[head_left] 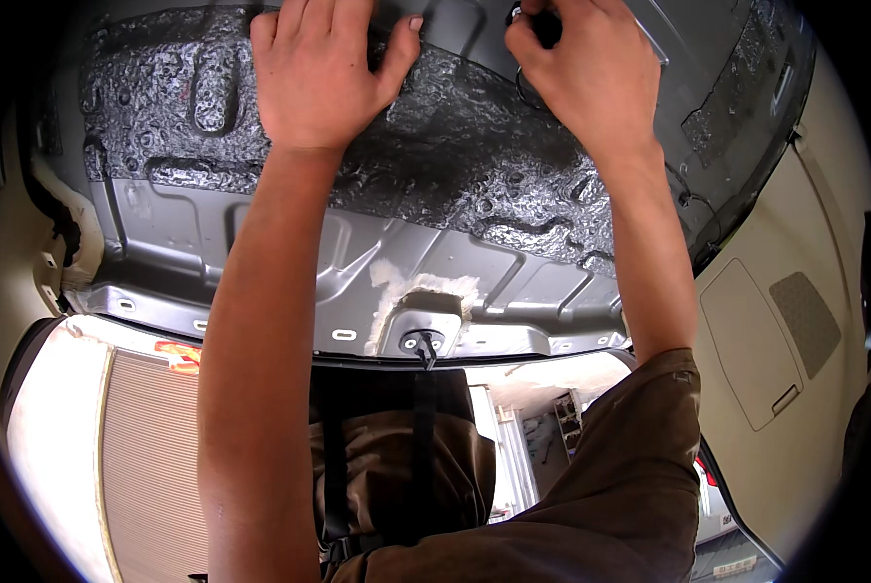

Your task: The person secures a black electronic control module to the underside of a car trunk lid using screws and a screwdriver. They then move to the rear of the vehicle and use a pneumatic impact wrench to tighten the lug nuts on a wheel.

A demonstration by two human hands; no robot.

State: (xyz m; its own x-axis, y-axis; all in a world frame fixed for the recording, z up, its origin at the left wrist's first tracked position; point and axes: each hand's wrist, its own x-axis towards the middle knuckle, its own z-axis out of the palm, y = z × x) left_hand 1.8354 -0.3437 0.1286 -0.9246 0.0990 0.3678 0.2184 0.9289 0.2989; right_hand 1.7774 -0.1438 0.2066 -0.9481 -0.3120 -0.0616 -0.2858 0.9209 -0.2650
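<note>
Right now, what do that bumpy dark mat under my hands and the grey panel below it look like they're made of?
Mat: looks like foil-faced damping sheet, dark and shiny, with embossed wrinkles catching light. Grey panel: seemingly stamped sheet metal, painted matte grey, with pressed ribs and slots. Left hand lies flat on the mat; right hand grips at its upper edge.

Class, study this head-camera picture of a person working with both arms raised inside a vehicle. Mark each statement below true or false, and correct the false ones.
1. The left hand lies flat on the dark crinkled insulation mat. True.
2. The right hand hangs free, touching nothing. False: its fingers work at a small dark fitting on the grey metal panel.
3. The mat covers the whole panel. False: bare grey metal shows below it.
4. A black wire hangs from a round hole near the panel's lower edge. True.
5. The person wears gloves. False: both hands are bare.
</note>
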